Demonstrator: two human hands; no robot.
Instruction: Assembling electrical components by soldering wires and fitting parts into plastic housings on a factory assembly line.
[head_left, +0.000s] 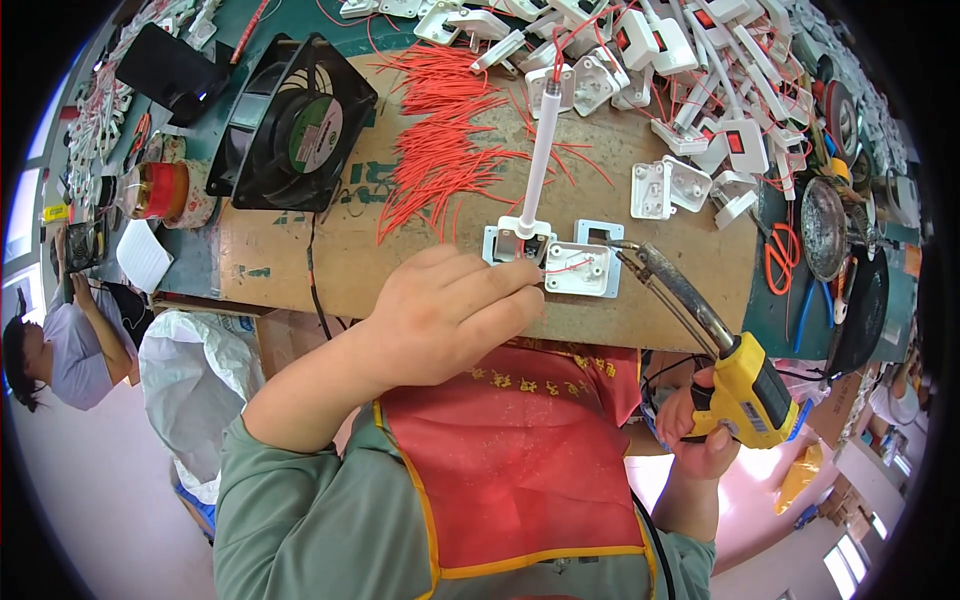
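Your green tabletop (770, 328) bears a brown board (275, 245) strewn with red wires (440, 150) and white housings (655, 190); red-handled scissors (781, 262) lie beside it.

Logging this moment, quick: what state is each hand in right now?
Left hand: fingers bent at the white plastic housing; grip can't be told.
Right hand: closed around yellow soldering gun.

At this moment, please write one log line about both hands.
left hand: at open white housing; right hand: holds yellow soldering gun; red wires: on brown board
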